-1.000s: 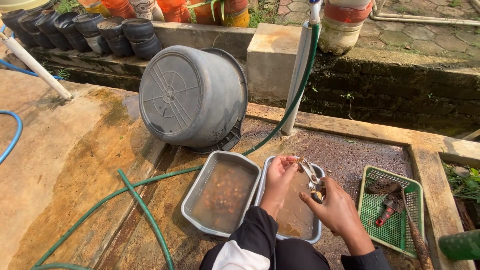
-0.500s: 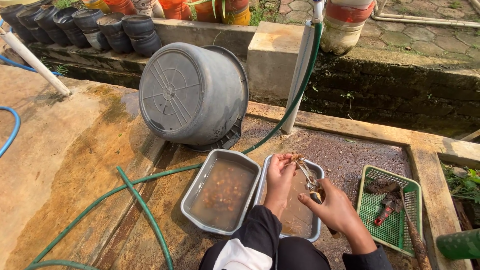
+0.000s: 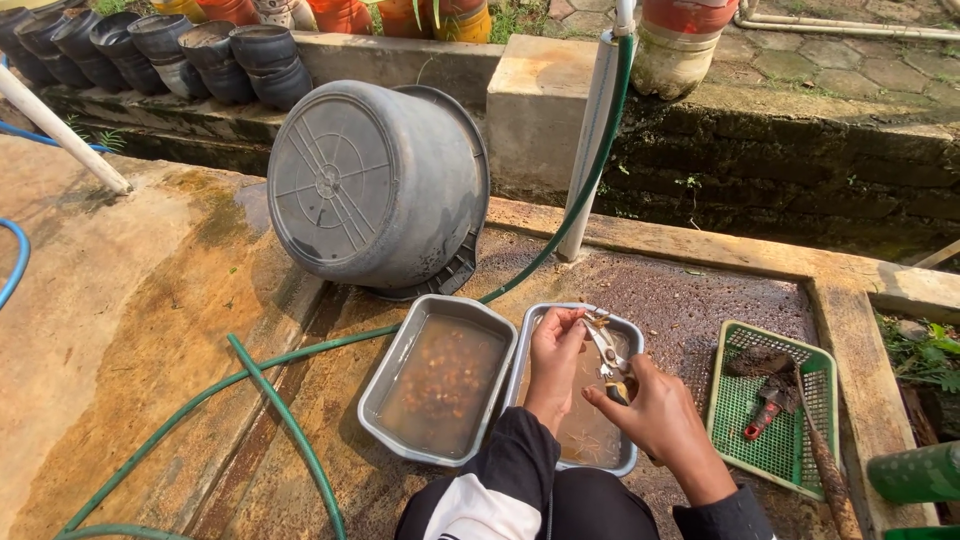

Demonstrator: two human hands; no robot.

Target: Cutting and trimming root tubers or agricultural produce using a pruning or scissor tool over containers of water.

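My right hand (image 3: 655, 420) grips a pair of metal scissors (image 3: 606, 349), blades pointing up and left. My left hand (image 3: 556, 352) pinches a small brownish item (image 3: 590, 316) at the scissor tips. Both hands hover over the right metal tray (image 3: 630, 330), which holds murky water. Beside it on the left sits a second metal tray (image 3: 395, 365) filled with brown water and several small roundish pieces. My dark sleeves with a white stripe show at the bottom edge.
A big grey tub (image 3: 375, 190) lies on its side behind the trays. A green hose (image 3: 290, 425) crosses the wet concrete. A green plastic basket (image 3: 765, 420) with tools sits at right. A white post (image 3: 590, 140) and dark pots (image 3: 200, 50) stand behind.
My hands have shifted slightly over the right tray; the scissor tips and my left fingers are now closer together at the small item. Nothing else moved.
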